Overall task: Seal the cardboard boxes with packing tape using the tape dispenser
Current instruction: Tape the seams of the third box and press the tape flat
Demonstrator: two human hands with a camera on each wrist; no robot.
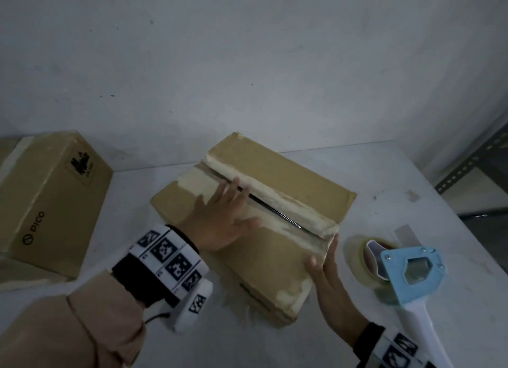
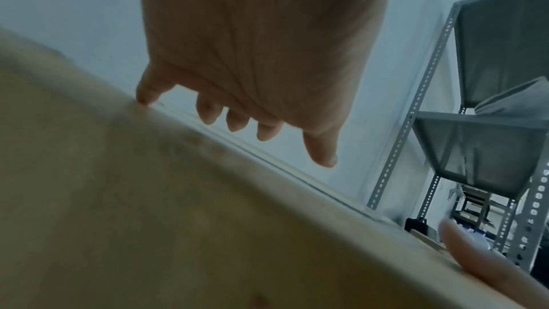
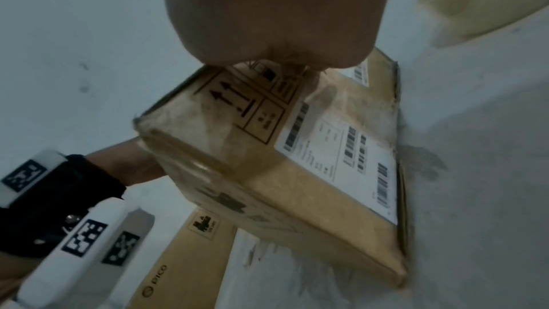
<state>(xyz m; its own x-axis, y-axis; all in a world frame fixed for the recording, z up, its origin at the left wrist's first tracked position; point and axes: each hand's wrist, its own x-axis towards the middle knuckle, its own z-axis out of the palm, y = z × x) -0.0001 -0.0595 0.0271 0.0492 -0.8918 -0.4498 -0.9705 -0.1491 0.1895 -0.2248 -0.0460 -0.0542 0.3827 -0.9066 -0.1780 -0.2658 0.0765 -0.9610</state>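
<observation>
A brown cardboard box (image 1: 283,175) lies in the middle of the white table, its top flaps meeting along a seam (image 1: 275,211) that gapes a little and carries pale old tape residue. My left hand (image 1: 222,216) lies flat on the near flap with straight fingers reaching the seam; the left wrist view shows the left hand (image 2: 261,67) hovering just over the cardboard (image 2: 148,196). My right hand (image 1: 327,271) presses flat against the box's right end, the labelled end of the box (image 3: 297,149). The blue tape dispenser (image 1: 412,274) with its white handle lies on the table right of the box, unheld.
A second box (image 1: 52,202) printed PICO sits at the left of the table, also seen as the second box (image 3: 184,262). A white wall stands close behind. A grey metal shelf rack (image 1: 478,164) stands off the table's right edge. A roll of tape (image 1: 357,257) sits in the dispenser.
</observation>
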